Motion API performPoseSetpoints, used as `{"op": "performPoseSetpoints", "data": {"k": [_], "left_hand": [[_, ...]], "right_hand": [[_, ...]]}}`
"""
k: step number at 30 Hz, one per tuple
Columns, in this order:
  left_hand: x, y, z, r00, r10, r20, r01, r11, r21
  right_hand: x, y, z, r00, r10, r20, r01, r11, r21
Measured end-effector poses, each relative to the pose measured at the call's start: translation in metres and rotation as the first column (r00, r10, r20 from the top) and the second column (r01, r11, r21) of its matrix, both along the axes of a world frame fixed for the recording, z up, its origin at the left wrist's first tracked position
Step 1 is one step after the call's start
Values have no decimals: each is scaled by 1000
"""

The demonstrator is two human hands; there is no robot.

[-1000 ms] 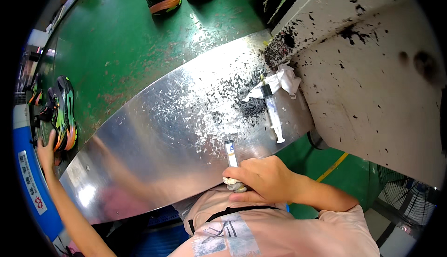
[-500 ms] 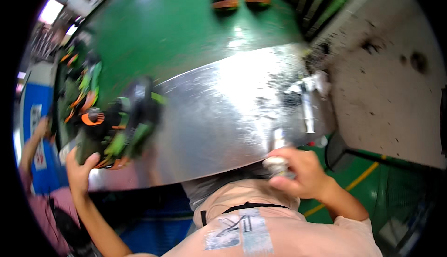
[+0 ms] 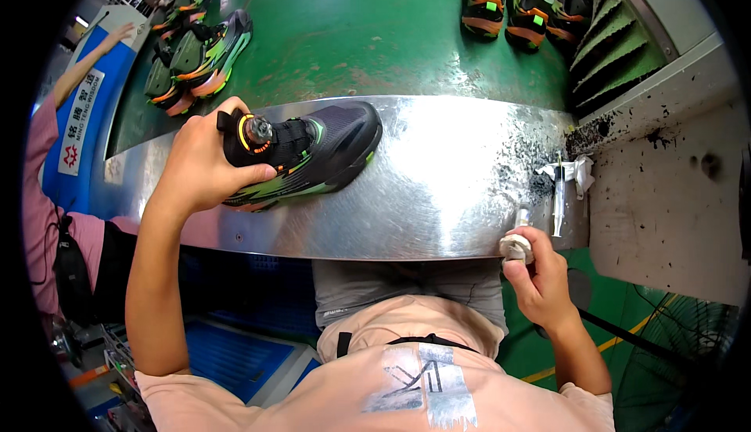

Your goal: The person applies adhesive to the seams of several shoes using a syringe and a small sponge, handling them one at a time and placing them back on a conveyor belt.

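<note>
Over the left of the surface [image 3: 422, 205], our left hand [image 3: 194, 164] grips a dark shoe [image 3: 340, 146] we could drop by slackening, while our right hand [image 3: 541, 277] holds a clear tube [image 3: 522, 215] at the surface's right.

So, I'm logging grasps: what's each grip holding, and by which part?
Left grip: dark sports shoe with green and orange trim, by its heel end. Right grip: slim clear tube, by its round whitish end.

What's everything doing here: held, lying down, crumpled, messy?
Dark shoe, held, toe rightward.
Left hand, gripping the shoe.
Clear tube, held.
Right hand, gripping the tube.
White cloth, crumpled.
Syringe, lying across the cloth.
Metal table, flecked with dark bits.
Upper-right shoes, upright.
</note>
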State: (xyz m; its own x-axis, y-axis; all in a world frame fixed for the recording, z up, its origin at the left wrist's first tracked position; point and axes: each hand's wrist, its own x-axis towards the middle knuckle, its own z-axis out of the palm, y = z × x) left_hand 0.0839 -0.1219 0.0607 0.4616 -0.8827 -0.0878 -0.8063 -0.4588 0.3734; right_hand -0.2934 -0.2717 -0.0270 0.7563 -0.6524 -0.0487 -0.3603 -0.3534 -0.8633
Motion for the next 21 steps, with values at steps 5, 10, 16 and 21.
{"op": "performPoseSetpoints", "data": {"k": [5,10,16,21], "left_hand": [[-21,35,-3,912,-308,269,363,914,-183],[-52,67,-19,864,-290,412,438,837,-328],[-30,72,7,929,315,-197,-355,907,-226],[2,71,56,963,95,-250,-63,989,135]], "right_hand": [[-2,0,-3,995,-48,-82,50,998,26],[-4,-1,1,990,-46,-130,53,997,49],[18,2,12,993,-96,-68,101,991,83],[18,3,17,982,-60,-181,54,998,-37]]}}
